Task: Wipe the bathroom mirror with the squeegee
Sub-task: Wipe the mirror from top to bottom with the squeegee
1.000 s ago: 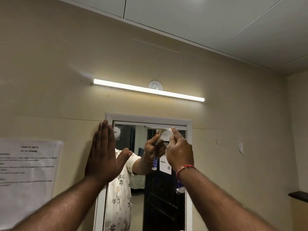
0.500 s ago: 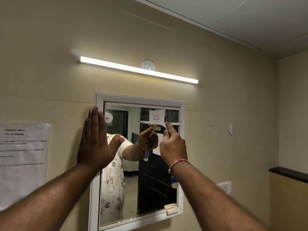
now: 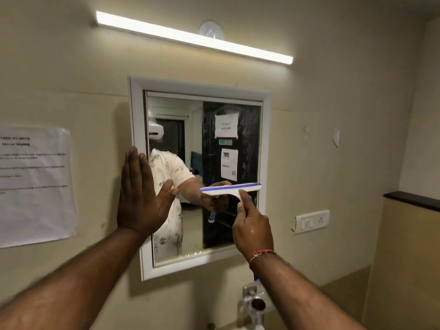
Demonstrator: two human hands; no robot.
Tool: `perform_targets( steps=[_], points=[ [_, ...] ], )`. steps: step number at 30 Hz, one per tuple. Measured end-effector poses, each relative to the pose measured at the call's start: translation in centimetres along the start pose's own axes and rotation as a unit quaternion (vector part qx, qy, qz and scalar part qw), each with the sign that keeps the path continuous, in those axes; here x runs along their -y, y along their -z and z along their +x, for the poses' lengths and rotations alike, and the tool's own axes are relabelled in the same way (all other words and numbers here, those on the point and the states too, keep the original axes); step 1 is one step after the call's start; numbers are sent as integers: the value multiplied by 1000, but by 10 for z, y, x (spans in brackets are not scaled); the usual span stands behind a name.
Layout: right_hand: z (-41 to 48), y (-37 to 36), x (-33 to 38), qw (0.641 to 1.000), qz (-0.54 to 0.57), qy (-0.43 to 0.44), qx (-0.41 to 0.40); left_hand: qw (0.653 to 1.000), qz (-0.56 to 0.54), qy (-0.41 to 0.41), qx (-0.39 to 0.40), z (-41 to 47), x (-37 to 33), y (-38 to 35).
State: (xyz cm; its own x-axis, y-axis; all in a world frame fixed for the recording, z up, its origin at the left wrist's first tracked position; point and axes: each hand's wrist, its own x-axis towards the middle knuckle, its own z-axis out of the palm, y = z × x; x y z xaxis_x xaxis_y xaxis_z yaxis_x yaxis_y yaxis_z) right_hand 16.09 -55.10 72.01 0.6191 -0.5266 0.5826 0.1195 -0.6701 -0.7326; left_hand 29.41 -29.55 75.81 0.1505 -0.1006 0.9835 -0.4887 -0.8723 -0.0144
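Against the lower right part of the mirror [image 3: 214, 144], the squeegee [image 3: 229, 188] is lying roughly level, white blade with a blue strip, its right end touching the white frame [image 3: 266, 148]. The right hand [image 3: 252, 225] is closing around its handle from below, thumb pressing up by the blade; a red thread bracelet [image 3: 262, 254] is sitting on that wrist. Well left of the grip, the left hand [image 3: 140, 198] is resting flat and open, fingers together, across the frame's left edge and the wall [image 3: 100, 110], holding nothing. Above the grip a light bar [image 3: 194, 38] is glowing. Right of it a switch plate [image 3: 312, 221] is showing; far left, a paper notice [image 3: 33, 186]; below, a metal tap [image 3: 256, 303].
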Motion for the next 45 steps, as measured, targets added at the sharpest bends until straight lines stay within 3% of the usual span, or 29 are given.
perform_targets(
  steps=[21,34,45],
  points=[
    [-81,-35,-86,997,-51,-52,40,997,8,12,76,-119,1,-19],
    [-101,-39,-101,990,-74,-92,76,996,-18,-4,91,-147,0,-15],
    [-97,-29,-98,987,-62,-90,116,986,-54,17,157,-158,-8,8]
  ],
)
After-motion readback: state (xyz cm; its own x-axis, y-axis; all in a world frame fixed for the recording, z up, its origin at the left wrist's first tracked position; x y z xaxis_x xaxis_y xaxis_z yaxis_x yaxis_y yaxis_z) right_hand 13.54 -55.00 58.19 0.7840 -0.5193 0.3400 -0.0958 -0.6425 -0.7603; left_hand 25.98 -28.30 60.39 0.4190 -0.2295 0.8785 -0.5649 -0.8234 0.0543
